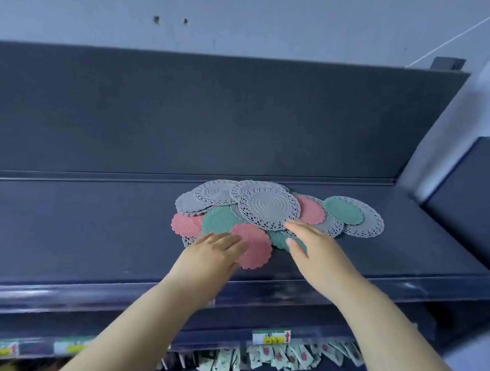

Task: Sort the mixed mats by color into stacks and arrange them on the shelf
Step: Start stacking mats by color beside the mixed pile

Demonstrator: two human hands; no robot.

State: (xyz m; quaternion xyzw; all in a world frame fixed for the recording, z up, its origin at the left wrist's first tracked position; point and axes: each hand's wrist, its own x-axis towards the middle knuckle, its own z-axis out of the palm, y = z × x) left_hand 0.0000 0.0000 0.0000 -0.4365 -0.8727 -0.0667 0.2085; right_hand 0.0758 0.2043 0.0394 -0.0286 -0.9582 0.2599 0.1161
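Head cam: L hand (218,249) flat, fingers relaxed, resting on pink mat (257,249); R hand (312,250) likewise unclenched, fingertips at gray mat (268,209), green mat (278,238) under thumb.

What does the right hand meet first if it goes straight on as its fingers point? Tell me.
The large grey lace mat lying topmost. The right hand has its fingertips at that mat's near edge, though whether they touch it is unclear.

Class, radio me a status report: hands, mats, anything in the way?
Left hand flat on pink mat, right hand open at the pile. Pile mixed on shelf: grey, pink, green, no stacks. Nothing blocking either hand.
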